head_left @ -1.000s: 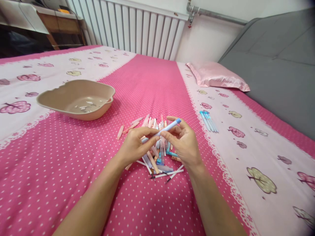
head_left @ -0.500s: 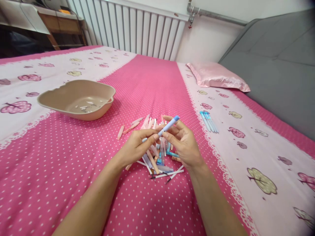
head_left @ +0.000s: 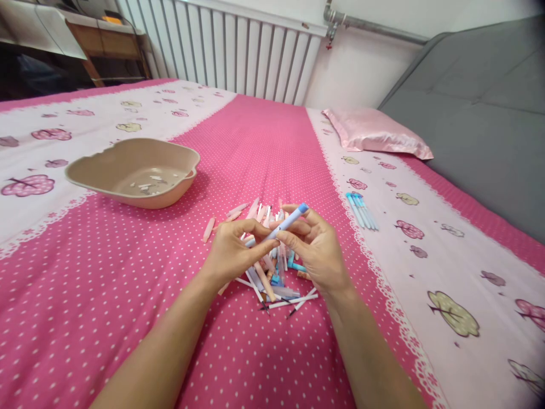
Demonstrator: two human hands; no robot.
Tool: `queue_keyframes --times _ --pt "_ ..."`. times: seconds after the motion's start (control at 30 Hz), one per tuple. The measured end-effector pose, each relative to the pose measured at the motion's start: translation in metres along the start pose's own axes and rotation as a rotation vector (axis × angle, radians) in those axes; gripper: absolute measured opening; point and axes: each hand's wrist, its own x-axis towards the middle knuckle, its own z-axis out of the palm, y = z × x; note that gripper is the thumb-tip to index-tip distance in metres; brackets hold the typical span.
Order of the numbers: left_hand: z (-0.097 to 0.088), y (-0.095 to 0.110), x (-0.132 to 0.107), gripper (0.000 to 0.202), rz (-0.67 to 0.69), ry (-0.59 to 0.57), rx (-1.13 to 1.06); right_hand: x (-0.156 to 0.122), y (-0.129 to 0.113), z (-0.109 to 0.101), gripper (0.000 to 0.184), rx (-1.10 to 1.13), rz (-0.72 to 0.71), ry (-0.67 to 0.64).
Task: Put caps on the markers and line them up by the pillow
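Note:
Between my two hands is a pale blue pen (head_left: 290, 220) with a darker blue end, tilted up to the right. My left hand (head_left: 238, 247) pinches its lower part between thumb and fingers. The fingers of my right hand (head_left: 317, 247) are closed around its middle and upper part. Just beneath both hands lies a loose pile of pen parts (head_left: 279, 278): pink and peach barrels, clear pieces, blue pieces and thin white refills with dark tips. My hands hide part of this pile.
A beige plastic basin (head_left: 166, 196) with small white bits inside stands at the left. Several blue pens (head_left: 361, 211) lie side by side at the right. Farther back are a pink pillow (head_left: 378, 133), a grey headboard (head_left: 472, 108) and a white radiator (head_left: 238, 51). Everything rests on a pink dotted bedspread (head_left: 140, 272).
The pen has shifted slightly down and left in my hands, and my left fingers have adjusted along it. The pile, basin and row of pens are unchanged.

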Motion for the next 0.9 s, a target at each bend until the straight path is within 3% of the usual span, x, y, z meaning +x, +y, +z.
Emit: queue_keyframes --times 0.1,0.2,0.37,0.43,0.7,0.9 --pt "0.0004 0.0021 0.0005 0.016 -0.013 0.033 -0.003 -0.0003 0.0004 0.0008 0.038 0.005 0.002 -0.008" --pt "-0.0015 0.0037 0.0016 0.017 -0.04 -0.01 -0.03 -0.0003 -0.0003 0.0007 0.038 0.027 0.007 -0.007" --pt "-0.0056 0.0053 0.0016 0.027 -0.089 -0.289 -0.204 -0.0002 -0.0026 0.0003 0.039 0.045 0.016 -0.005" --pt "-0.0064 0.0057 0.0011 0.031 -0.098 -0.338 -0.215 -0.0003 -0.0032 0.0001 0.04 0.04 0.025 -0.006" --pt "-0.0068 0.0019 0.0019 0.027 -0.01 -0.244 -0.064 -0.0004 -0.0026 -0.0009 0.038 0.051 0.007 -0.016" --pt "-0.0042 0.0014 0.0016 0.021 -0.051 -0.155 -0.066 0.0002 -0.0018 -0.0005 0.038 0.068 0.009 -0.012"
